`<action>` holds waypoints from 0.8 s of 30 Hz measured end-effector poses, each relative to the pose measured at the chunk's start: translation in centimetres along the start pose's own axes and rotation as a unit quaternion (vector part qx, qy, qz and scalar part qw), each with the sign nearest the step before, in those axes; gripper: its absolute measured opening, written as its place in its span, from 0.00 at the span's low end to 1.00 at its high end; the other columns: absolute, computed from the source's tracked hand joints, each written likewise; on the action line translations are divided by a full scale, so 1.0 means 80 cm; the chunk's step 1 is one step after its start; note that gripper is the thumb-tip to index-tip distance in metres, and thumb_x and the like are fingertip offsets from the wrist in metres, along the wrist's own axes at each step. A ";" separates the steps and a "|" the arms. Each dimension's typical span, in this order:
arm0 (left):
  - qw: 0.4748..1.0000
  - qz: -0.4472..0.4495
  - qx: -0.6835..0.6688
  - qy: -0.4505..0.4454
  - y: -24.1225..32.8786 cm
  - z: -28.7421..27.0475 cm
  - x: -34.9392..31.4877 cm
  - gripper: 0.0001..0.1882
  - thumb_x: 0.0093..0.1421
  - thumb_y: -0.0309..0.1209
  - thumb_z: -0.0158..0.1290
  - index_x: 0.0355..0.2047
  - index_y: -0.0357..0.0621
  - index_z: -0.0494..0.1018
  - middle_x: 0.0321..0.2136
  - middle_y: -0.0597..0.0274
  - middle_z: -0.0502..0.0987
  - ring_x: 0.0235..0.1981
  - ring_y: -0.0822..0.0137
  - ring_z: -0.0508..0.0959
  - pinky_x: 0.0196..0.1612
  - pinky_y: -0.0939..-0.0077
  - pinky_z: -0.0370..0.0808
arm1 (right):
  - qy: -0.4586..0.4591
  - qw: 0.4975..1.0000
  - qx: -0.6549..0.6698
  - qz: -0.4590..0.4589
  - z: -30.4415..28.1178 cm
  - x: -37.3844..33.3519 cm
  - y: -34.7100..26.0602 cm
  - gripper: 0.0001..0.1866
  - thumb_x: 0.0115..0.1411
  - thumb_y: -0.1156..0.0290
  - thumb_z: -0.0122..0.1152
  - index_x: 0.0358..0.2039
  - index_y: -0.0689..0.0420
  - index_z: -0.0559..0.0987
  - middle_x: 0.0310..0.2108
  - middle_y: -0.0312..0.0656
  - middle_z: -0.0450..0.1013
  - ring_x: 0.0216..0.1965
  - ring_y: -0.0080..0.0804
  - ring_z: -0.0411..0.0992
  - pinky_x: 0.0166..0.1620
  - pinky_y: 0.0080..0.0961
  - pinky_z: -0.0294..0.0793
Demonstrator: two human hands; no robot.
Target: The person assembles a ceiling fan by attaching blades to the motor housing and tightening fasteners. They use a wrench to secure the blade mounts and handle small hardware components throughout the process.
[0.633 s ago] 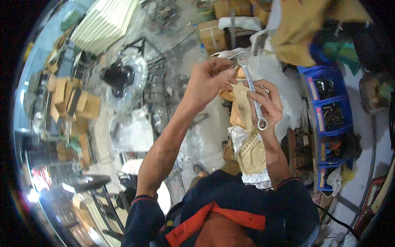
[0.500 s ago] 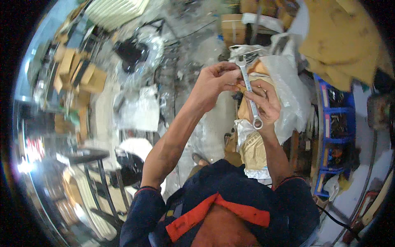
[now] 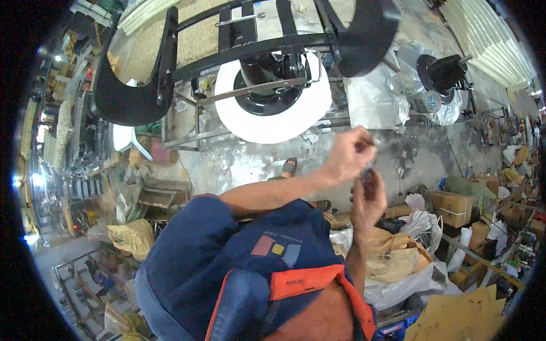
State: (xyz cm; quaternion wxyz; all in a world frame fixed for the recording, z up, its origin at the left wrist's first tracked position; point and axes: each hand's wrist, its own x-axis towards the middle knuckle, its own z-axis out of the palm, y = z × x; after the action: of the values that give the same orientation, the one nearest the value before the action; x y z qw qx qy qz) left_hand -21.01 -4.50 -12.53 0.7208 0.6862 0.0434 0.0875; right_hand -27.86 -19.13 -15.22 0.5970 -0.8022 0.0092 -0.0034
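Observation:
In front of my body, both hands are raised close together. My left hand (image 3: 351,153) is closed, with fingertips and thumb pinched; a small shiny bit shows at them, too blurred to name. Just below it, my right hand (image 3: 369,199) is closed round the wrench (image 3: 368,169), of which only a short grey part shows between the hands. Farther off, a second wrench (image 3: 242,20) lies across the bars of a black metal frame (image 3: 250,48) with two curved black end pieces. Beneath that frame is a white round disc (image 3: 273,128) with a glossy black base on it.
Bubble-wrapped sheeting (image 3: 375,96) and a black pedestal part (image 3: 443,74) lie beyond my hands. On the right are open sacks (image 3: 392,261), a cardboard box (image 3: 452,207) and brown sheets (image 3: 455,318). Metal racks (image 3: 85,278) stand at the left.
My view has turned left, bringing the black frame and white disc to the front. The wrench, fully seen before, is now mostly hidden by my hands, which stay close together.

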 end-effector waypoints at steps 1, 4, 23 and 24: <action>0.999 0.012 0.010 0.047 -0.014 -0.030 0.008 0.06 0.63 0.23 0.60 0.39 0.36 0.75 0.27 0.61 0.79 0.25 0.76 0.77 0.27 0.77 0.76 | -0.013 1.000 0.003 0.018 0.034 0.009 -0.008 0.21 0.63 0.78 0.64 0.57 0.66 0.76 0.43 0.45 0.79 0.41 0.26 0.77 0.43 0.26 0.78; 0.991 -0.085 -0.059 0.079 -0.016 -0.115 0.025 0.07 0.63 0.22 0.59 0.41 0.36 0.75 0.30 0.61 0.80 0.28 0.75 0.78 0.28 0.78 0.76 | -0.086 0.994 0.017 0.061 0.116 0.034 -0.052 0.18 0.66 0.80 0.59 0.56 0.67 0.77 0.34 0.37 0.75 0.29 0.19 0.71 0.31 0.19 0.72; 0.957 -0.175 0.049 0.224 -0.018 -0.223 0.107 0.15 0.66 0.28 0.58 0.51 0.31 0.75 0.39 0.55 0.82 0.36 0.66 0.83 0.30 0.75 0.78 | -0.199 0.971 -0.041 -0.130 0.172 0.157 -0.056 0.15 0.64 0.78 0.57 0.50 0.69 0.80 0.34 0.57 0.79 0.31 0.48 0.79 0.35 0.40 0.76; 0.957 -0.191 0.046 0.214 -0.015 -0.217 0.103 0.15 0.66 0.28 0.58 0.50 0.31 0.75 0.39 0.55 0.82 0.36 0.66 0.83 0.31 0.74 0.78 | -0.200 0.969 -0.049 -0.135 0.171 0.159 -0.058 0.15 0.63 0.78 0.58 0.50 0.69 0.80 0.34 0.56 0.79 0.31 0.46 0.79 0.36 0.38 0.76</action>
State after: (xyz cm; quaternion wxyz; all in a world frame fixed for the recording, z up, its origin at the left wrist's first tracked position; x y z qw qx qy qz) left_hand -16.03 14.00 -14.23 0.6655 0.6626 0.3312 0.0912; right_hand -14.83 -4.96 -14.78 0.5410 -0.8083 -0.2191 0.0771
